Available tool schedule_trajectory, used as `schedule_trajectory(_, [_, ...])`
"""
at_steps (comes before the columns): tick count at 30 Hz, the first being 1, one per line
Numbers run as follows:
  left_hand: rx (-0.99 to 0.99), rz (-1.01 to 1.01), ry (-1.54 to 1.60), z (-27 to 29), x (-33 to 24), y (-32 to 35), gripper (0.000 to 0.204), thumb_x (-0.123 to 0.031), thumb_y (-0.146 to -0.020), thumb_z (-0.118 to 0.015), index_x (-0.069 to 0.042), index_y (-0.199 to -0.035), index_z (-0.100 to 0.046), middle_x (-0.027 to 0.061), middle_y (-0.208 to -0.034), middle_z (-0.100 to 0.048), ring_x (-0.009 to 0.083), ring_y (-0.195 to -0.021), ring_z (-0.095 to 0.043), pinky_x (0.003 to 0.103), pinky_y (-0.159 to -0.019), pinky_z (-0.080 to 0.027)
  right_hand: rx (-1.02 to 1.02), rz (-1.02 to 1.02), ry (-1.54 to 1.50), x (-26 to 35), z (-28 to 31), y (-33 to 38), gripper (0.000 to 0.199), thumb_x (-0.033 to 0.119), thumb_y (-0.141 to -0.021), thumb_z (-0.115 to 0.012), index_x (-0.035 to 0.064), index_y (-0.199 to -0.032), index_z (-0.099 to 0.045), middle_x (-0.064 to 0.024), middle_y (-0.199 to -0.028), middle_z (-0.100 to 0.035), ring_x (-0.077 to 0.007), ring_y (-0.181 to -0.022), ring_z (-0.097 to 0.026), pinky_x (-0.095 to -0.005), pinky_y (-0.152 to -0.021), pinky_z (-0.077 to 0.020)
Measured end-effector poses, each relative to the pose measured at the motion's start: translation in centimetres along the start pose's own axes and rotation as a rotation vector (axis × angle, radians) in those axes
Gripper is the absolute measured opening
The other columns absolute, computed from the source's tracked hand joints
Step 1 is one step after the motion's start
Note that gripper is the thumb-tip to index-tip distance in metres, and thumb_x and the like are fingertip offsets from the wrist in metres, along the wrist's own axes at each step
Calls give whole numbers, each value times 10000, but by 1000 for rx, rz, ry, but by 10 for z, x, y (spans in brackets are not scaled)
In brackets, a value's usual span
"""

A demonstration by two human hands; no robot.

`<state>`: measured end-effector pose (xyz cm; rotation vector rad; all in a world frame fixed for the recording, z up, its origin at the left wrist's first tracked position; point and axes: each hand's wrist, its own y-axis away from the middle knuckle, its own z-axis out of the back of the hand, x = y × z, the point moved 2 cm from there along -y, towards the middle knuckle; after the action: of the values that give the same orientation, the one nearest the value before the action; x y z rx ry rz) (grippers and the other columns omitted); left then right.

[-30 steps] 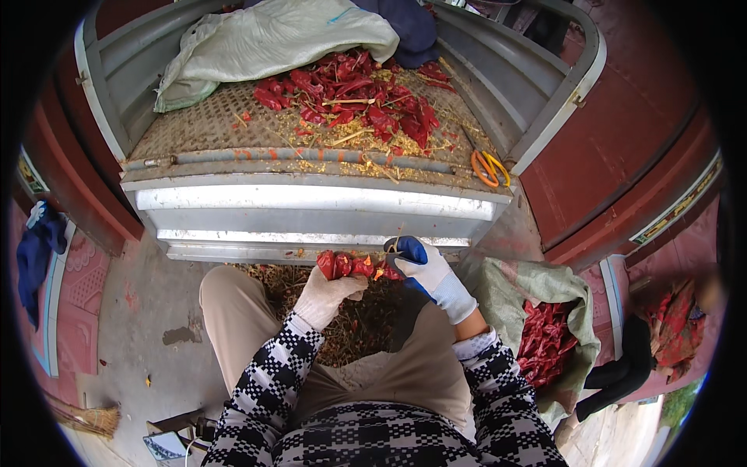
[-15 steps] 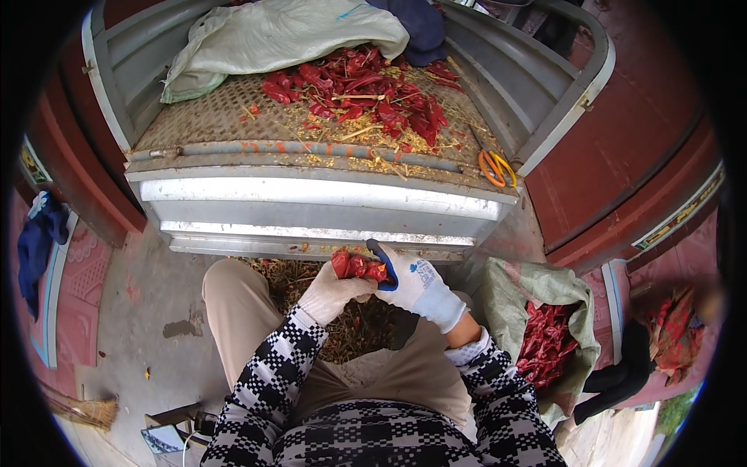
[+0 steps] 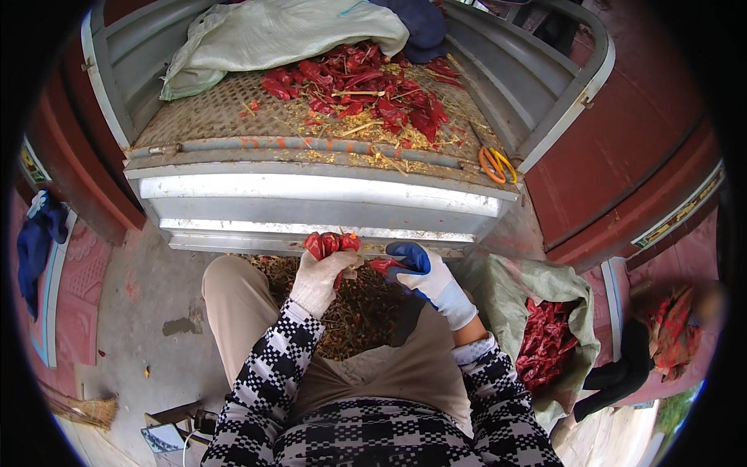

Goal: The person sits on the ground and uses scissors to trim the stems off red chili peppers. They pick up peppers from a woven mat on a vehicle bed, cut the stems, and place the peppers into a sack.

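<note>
In a plain white glove, my left hand (image 3: 317, 282) is closed round several dried red chili peppers (image 3: 331, 244), which stick out past its fingers. To its right, my right hand (image 3: 429, 279) wears a white and blue glove. It pinches one red chili pepper (image 3: 383, 265) that points toward the left hand, with a small gap between the hands. Both hands are above my lap, over a heap of dry stems and scraps (image 3: 359, 321) between my legs. A larger pile of red chili peppers (image 3: 366, 87) lies ahead on the truck bed.
The truck bed's tailgate (image 3: 319, 204) stands just beyond my hands. Orange- and yellow-handled scissors (image 3: 496, 166) lie at its right corner. A white sack (image 3: 288, 35) covers part of the bed. Right of my leg, an open green sack (image 3: 506, 292) holds red peppers. Another person (image 3: 634, 362) sits at far right.
My hands have moved apart. The left, still holding the bunch of peppers, has shifted left and up; the right has moved right with one pepper in its fingers.
</note>
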<state>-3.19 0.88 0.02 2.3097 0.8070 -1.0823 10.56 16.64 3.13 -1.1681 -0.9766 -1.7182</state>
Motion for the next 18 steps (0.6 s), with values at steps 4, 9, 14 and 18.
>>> schedule_trajectory(4, [50,-169,-263,6,4,-5,353,-35,-725,-767,-4,-1042,-614,102,-1170,-620,189,-879,-635,304,-793,-515,-14,-213,-164,-9,14,-5,381,304,-957,-554,24,-1215,-585,-40,-1038,-643,-117,-826,-647,-234,-624,-505])
schedule_trajectory(9, [253,-381,-1059,-17,-4,14,376,-85,-653,-830,-69,-965,-621,123,-1192,-603,283,-1136,-582,328,-948,-463,78,35,237,-23,25,-14,549,113,-786,-712,-5,-1280,-502,-115,-1042,-632,-269,-932,-642,-335,-742,-532])
schedule_trajectory(14, [430,-781,-1293,-26,4,20,367,-138,-634,-830,-109,-939,-629,86,-1172,-613,299,-1121,-578,375,-952,-458,122,410,673,-35,10,-26,567,116,-761,-717,-7,-1267,-493,-132,-988,-621,-289,-860,-609,-355,-730,-523])
schedule_trajectory(18, [372,-702,-1230,-20,11,10,343,-96,-660,-809,-100,-923,-589,95,-1157,-622,293,-1046,-605,371,-916,-472,169,-338,1,11,-4,-23,624,553,-934,-438,34,-1264,-538,-62,-821,-616,-126,-615,-564,-268,-541,-483])
